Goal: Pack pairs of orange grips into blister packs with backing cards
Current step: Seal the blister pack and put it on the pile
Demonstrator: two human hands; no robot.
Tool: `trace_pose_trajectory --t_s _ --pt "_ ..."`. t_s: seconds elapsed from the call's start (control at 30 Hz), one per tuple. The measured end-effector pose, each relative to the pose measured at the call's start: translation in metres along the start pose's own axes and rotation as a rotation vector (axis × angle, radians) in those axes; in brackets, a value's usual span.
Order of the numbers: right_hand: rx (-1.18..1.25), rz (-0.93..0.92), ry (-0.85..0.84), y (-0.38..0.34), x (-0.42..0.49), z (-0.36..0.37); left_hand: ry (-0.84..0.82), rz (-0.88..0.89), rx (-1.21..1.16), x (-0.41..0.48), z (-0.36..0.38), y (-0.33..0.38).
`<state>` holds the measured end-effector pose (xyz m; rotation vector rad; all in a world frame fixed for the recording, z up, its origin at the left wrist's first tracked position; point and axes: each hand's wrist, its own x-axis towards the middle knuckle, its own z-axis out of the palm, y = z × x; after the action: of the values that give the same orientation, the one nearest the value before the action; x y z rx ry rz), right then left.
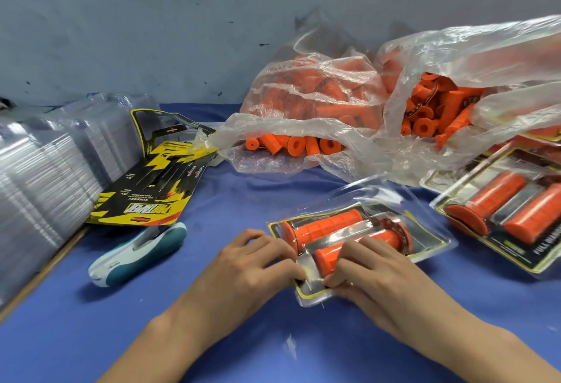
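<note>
A clear blister pack with a yellow-black backing card lies on the blue table in front of me. Two orange grips lie side by side inside it. My left hand pinches the pack's near left edge, and my right hand presses on its near end over the lower grip. Both hands grip the pack's near rim, fingertips almost touching. A finished pack with two grips lies at the right.
Clear plastic bags full of loose orange grips fill the back right. A stack of backing cards and a tall stack of empty blisters stand at the left. A white-teal stapler lies near my left hand.
</note>
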<state>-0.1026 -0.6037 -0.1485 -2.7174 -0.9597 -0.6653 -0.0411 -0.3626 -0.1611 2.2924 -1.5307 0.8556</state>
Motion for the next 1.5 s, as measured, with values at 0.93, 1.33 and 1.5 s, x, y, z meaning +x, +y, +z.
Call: trace_pose_trajectory --t_s 0.93,1.33,1.5 --pt "0.125 -0.063 0.127 -0.004 -0.002 0.008 -0.082 -0.228 -0.095 -0.006 -0.004 -0.024" --pt "0.003 -0.180 0.091 0.001 -0.007 0.008 -0.275 -1.021 -0.879 0.010 -0.006 -0.039" --pt "-0.167 -0.085 0.088 0.035 -0.021 -0.002 -0.507 -1.138 -1.104 0.012 -0.023 -0.038"
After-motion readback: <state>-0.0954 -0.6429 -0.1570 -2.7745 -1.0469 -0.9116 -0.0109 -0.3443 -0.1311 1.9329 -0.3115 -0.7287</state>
